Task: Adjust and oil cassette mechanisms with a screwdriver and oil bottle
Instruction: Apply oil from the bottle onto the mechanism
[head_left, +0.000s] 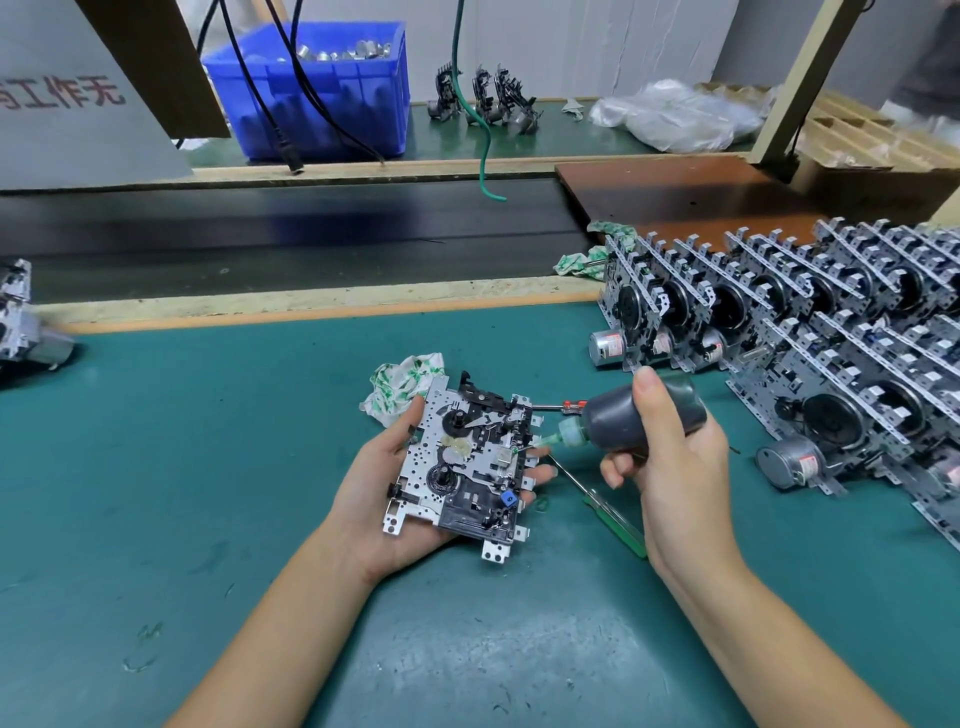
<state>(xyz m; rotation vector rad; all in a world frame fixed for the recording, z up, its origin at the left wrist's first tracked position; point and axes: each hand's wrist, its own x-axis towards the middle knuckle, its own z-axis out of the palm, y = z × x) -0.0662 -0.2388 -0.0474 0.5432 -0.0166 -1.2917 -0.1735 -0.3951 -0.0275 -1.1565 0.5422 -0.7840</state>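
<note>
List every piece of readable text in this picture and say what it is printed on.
"工作无": red characters on the grey signboard at far left; its first character is cut off.
Red-and-white labels on the small silver motors: too small to read.
Nothing readable on the dark oil bottle gripped by the right hand.

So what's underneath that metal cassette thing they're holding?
The left hand cradles the cassette mechanism from below; fingertips show past its right edge. The palm and the mechanism's underside are covered.
</note>
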